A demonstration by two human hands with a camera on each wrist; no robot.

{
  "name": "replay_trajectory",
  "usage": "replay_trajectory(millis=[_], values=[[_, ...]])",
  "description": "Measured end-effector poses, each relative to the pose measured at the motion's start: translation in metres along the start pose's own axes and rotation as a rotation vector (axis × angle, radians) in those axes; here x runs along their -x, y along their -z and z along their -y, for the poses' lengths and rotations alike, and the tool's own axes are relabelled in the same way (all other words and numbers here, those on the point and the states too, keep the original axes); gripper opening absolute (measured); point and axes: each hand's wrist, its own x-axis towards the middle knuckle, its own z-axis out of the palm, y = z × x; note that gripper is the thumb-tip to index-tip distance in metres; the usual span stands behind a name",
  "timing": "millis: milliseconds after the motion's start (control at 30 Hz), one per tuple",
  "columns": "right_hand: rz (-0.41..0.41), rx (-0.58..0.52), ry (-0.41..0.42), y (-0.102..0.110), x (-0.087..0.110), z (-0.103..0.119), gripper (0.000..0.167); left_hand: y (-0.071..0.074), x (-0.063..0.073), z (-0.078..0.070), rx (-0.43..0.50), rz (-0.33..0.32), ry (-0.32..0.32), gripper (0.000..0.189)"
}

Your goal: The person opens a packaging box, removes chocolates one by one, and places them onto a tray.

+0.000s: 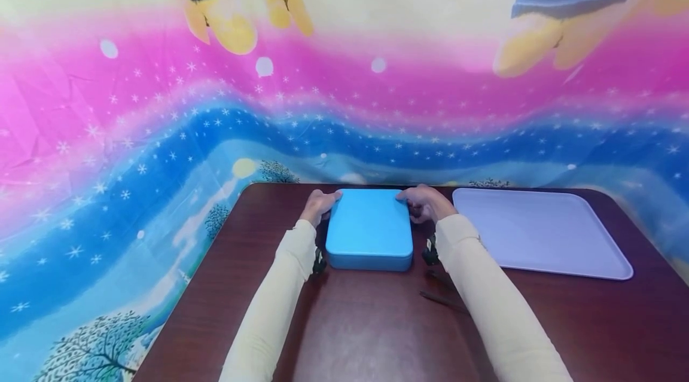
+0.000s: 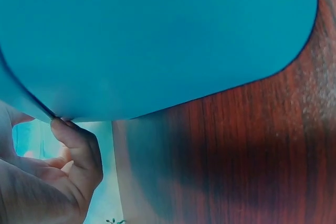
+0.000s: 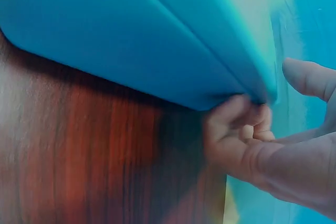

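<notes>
A light-blue lidded box (image 1: 369, 223) with rounded corners lies closed on the table, between the two hands. At its far left corner my left hand (image 1: 319, 205) grips the edge; the left wrist view shows bent fingers (image 2: 79, 142) against the box's seam. My right hand (image 1: 426, 202) is at the far right corner, its thumb by the lid's top in the head view. Curled fingers (image 3: 239, 124) of that hand touch the box's side just below the seam in the right wrist view. What the box contains is hidden.
A pale lilac tray (image 1: 538, 232) lies on the right of the dark brown wooden table (image 1: 355, 322). Partly under the right forearm is a thin dark stick-like thing (image 1: 438, 299). A patterned cloth (image 1: 344, 89) hangs behind the table's far edge.
</notes>
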Motion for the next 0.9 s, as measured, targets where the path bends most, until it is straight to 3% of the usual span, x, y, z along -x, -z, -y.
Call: replay_trajectory(millis=[233,567,900], values=[[0.001,0.041,0.002,0.002,0.0,-0.003,0.023,0.0,0.0,0.0,0.005,0.006,-0.005,0.046],[0.019,-0.005,-0.005,0.004,0.002,0.0,0.025,0.001,0.001,-0.001,-0.003,0.002,0.01,0.046],[0.043,-0.02,0.034,0.009,0.005,0.008,0.048,0.003,-0.001,-0.001,0.022,0.026,0.004,0.034]])
